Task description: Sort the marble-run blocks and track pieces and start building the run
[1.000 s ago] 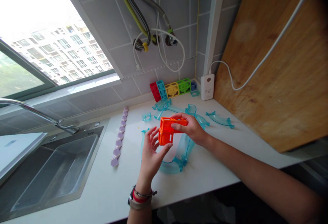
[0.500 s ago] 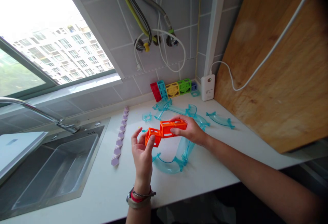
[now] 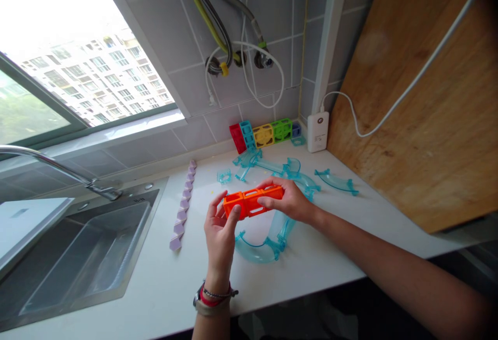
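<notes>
Above the white counter, two orange hollow plastic blocks meet end to end in one straight line. My left hand [image 3: 220,233] grips the shorter orange block [image 3: 234,204] between thumb and fingers. The longer orange block [image 3: 252,200] is held at its far right end by my right hand [image 3: 287,199]. Whether the two are locked together I cannot tell. Beneath and behind my hands lie translucent blue curved track pieces [image 3: 257,253], several of them joined in a winding run. A small square blue piece [image 3: 224,176] lies just beyond my left hand.
Against the wall stand red [image 3: 237,137], yellow [image 3: 263,135] and green blocks [image 3: 281,130]. A white power bank [image 3: 318,132] with a cable leans in the corner. Purple hexagon pieces [image 3: 182,214] form a row beside the sink [image 3: 89,262]. One loose curved track [image 3: 336,181] lies right.
The shorter orange block, tilted at an angle to the longer one before, has been turned into line with it. My left hand shifted slightly right and up.
</notes>
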`<state>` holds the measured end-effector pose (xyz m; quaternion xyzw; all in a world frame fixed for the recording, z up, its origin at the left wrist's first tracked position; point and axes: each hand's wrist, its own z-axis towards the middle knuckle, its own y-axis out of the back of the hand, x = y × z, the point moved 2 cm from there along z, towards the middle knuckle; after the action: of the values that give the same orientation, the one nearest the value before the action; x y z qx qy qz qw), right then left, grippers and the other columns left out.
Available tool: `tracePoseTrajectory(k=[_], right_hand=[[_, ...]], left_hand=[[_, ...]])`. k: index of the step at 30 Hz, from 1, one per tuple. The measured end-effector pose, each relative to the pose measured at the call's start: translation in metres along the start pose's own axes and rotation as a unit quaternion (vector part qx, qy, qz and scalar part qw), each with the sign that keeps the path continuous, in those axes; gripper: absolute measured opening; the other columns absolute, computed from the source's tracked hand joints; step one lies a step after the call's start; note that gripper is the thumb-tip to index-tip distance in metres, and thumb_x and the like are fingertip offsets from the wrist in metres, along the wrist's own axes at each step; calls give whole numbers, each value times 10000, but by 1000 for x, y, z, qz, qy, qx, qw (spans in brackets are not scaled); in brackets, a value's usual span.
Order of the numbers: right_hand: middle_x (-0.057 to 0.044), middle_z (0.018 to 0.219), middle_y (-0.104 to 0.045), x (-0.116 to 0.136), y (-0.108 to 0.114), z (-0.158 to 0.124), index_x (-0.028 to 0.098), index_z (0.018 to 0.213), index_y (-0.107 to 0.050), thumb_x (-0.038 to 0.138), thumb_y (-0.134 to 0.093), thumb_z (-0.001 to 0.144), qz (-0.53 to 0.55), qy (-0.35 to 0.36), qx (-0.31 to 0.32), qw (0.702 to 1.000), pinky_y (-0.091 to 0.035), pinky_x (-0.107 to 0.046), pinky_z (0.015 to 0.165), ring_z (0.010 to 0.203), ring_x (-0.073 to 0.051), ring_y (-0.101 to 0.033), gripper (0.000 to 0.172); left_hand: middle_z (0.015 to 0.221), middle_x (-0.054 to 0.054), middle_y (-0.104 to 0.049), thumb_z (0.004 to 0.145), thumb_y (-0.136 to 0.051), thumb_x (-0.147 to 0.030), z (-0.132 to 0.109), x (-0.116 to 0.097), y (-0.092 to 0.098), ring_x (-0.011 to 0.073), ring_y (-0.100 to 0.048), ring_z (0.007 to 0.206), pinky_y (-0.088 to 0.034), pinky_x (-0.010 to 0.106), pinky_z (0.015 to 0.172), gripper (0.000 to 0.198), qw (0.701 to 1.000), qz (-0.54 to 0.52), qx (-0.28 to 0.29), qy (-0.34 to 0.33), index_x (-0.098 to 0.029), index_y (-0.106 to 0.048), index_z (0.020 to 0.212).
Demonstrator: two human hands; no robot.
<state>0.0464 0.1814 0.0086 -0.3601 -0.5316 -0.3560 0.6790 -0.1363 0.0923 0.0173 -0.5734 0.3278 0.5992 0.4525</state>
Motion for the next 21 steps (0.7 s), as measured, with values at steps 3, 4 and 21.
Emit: tracePoseTrajectory(k=[3,4,21], right_hand=[[-54,977,-737,1,1,1,172,1035,-707,405,-850,719,11,-5,-13,1000,-596,-293,688,842,-214,-725,418],[-52,971,-738,1,1,1,173,1033,-707,405,-849,718,17,-7,-16,1000,-593,-291,691,841,-212,-725,416],[-39,941,-712,4,14,5,204,1060,-675,430,-792,779,25,-6,-42,999,-573,-288,667,804,-192,-687,379]], left_hand=[[1133,99,-748,833,-817,-379,1,2,0,224,-736,972,-599,281,743,638,1000,1,16,-1,-230,-568,1402],[1143,98,-747,821,-829,-362,1,2,0,224,-734,979,-599,276,741,666,1000,4,22,-7,-240,-562,1418],[1437,123,-607,870,-745,-215,-2,10,-2,296,-601,1304,-552,431,1025,589,976,172,70,-113,-295,-592,1432]])
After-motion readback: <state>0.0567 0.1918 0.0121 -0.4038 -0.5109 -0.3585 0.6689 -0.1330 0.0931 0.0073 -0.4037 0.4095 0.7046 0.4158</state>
